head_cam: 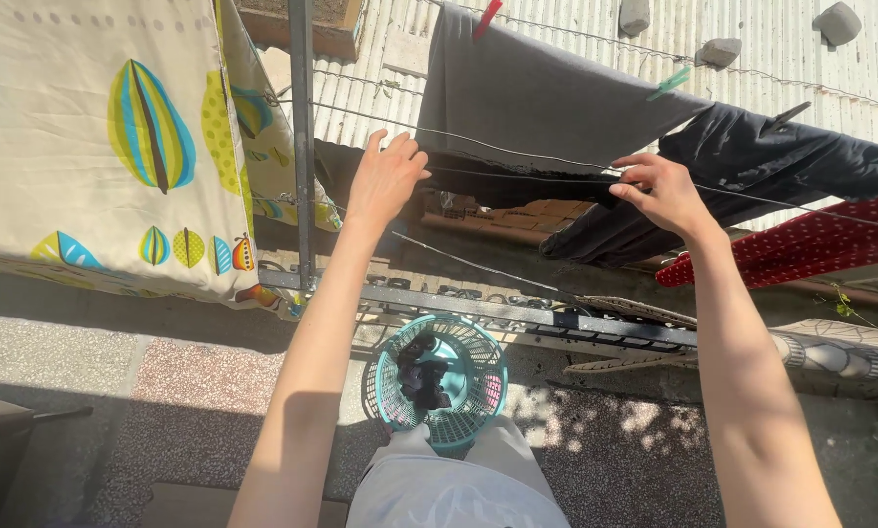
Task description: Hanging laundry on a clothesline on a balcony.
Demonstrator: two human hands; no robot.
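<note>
Clothesline point(556, 159) pinched by right hand point(666, 191); left hand point(388, 179) open, basket point(439, 376) contents unclear.

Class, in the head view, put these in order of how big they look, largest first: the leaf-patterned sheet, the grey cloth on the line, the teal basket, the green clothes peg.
1. Leaf-patterned sheet, though cut by the frame edge.
2. Grey cloth.
3. Teal basket.
4. Green clothes peg.
Nearness may inflate the sheet.
</note>
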